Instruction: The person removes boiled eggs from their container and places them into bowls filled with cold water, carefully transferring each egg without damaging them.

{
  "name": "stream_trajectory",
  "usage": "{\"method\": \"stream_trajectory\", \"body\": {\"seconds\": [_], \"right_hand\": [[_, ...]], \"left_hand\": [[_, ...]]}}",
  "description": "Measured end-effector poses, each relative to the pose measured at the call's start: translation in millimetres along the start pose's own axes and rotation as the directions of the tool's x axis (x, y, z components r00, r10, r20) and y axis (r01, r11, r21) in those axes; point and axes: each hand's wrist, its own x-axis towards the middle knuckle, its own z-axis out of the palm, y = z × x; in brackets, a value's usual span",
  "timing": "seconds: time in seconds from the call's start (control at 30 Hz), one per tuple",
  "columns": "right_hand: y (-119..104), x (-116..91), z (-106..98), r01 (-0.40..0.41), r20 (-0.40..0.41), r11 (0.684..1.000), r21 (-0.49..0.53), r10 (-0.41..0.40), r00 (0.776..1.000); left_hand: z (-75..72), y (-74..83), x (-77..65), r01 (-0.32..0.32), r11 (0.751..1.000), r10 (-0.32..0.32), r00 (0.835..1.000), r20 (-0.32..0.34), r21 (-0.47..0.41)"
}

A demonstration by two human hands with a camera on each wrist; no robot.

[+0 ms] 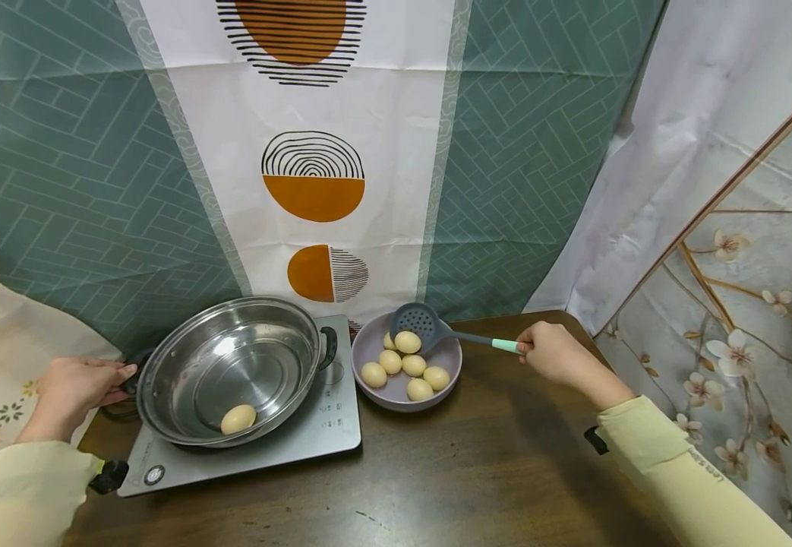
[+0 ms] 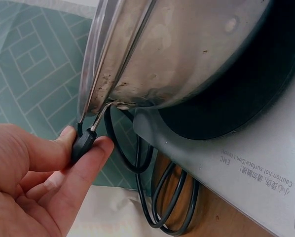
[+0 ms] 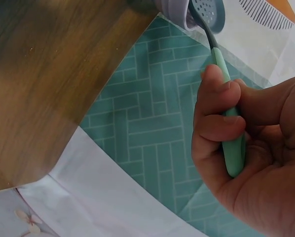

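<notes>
My left hand (image 1: 81,387) pinches the black side handle (image 2: 83,143) of a wide steel pot (image 1: 259,372) between thumb and fingers. Inside the pot, near its front wall, lies one pale brown egg (image 1: 238,418). To the right, my right hand (image 1: 553,351) grips the mint-green handle (image 3: 234,153) of a grey perforated skimmer (image 1: 418,322). The skimmer's head is over the back of a mauve bowl (image 1: 405,406) holding several eggs (image 1: 413,365). One egg (image 1: 408,342) overlaps the skimmer's head; whether it rests on it, I cannot tell.
Beneath the pot is a silver induction cooker (image 1: 334,425), with its black cord (image 2: 187,207) looped at the left. Everything stands on a brown wooden table (image 1: 437,486). Patterned cloth (image 1: 505,190) hangs close behind, and floral fabric (image 1: 744,365) is at the right edge.
</notes>
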Motion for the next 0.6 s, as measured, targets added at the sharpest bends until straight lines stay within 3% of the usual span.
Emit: {"method": "stream_trajectory", "body": {"seconds": [0.6], "right_hand": [[-2.9,-2.8,-0.7,0.033,-0.076,0.992,-0.125,-0.043,0.996]], "left_hand": [[-0.6,1.0,-2.7,-0.023,0.998,0.023,1.000,0.010,-0.050]]}}
